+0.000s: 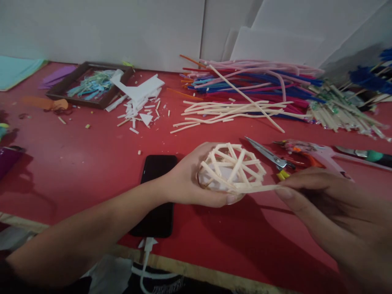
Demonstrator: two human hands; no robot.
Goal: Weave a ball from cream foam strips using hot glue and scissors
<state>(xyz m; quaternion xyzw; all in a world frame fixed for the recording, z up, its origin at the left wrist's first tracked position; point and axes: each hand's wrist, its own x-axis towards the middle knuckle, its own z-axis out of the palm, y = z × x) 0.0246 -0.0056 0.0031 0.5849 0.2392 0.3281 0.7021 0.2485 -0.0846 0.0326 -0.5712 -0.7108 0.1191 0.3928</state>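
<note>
Inside brown frame [82, 102]: shreds [93, 85]; left hand [188, 179] cups lattice dome [238, 162], right hand [332, 212] pinches strip [260, 189].

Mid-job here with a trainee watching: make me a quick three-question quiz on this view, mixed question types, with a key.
1. Which hand cups the cream lattice piece?
2. True or false: the right hand pinches a cream strip.
3. What lies inside the dark frame? A) purple sheets B) blue-green shreds C) a phone

Key: 1. The left hand. 2. True. 3. B.
</note>
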